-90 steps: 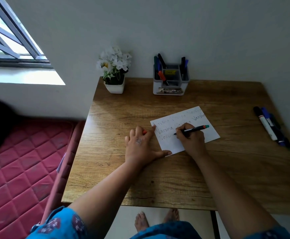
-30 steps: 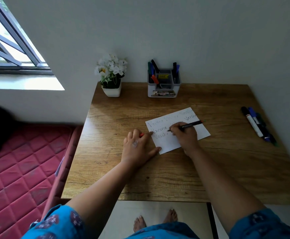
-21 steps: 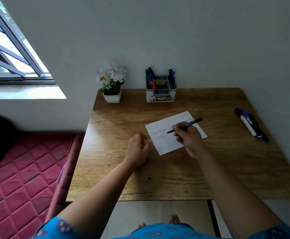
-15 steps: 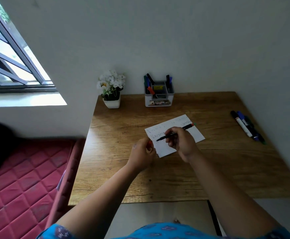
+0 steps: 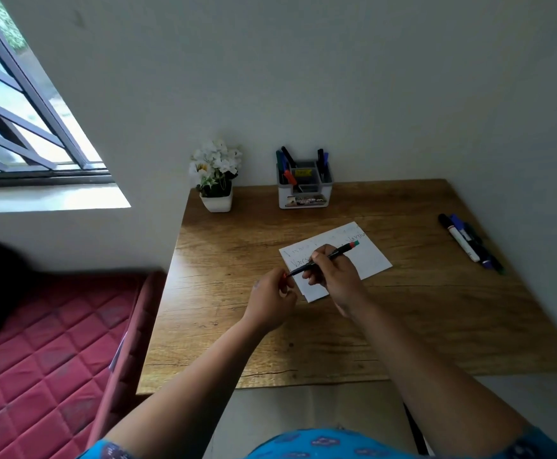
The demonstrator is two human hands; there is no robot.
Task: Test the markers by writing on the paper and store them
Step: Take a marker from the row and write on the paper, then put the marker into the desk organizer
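A white paper (image 5: 371, 256) with several lines of handwriting lies on the wooden table (image 5: 402, 326). My right hand (image 5: 335, 276) hovers over the paper's left part and grips a thin black marker (image 5: 331, 256) with a red and green rear end. The marker's tip points left and meets a small red cap (image 5: 284, 275) pinched in my left hand (image 5: 270, 301). A white and grey pen holder (image 5: 304, 188) with several markers stands at the back of the table. Several more markers (image 5: 467, 241) lie at the right edge.
A small white pot of white flowers (image 5: 216, 177) stands at the table's back left corner. The wall runs behind and along the right side. A red quilted mattress (image 5: 38, 376) lies left of the table, below a window (image 5: 12, 111).
My right hand stopped writing and lifted the marker off the paper. My left hand left the paper, closed on the red cap and came up to the marker's tip.
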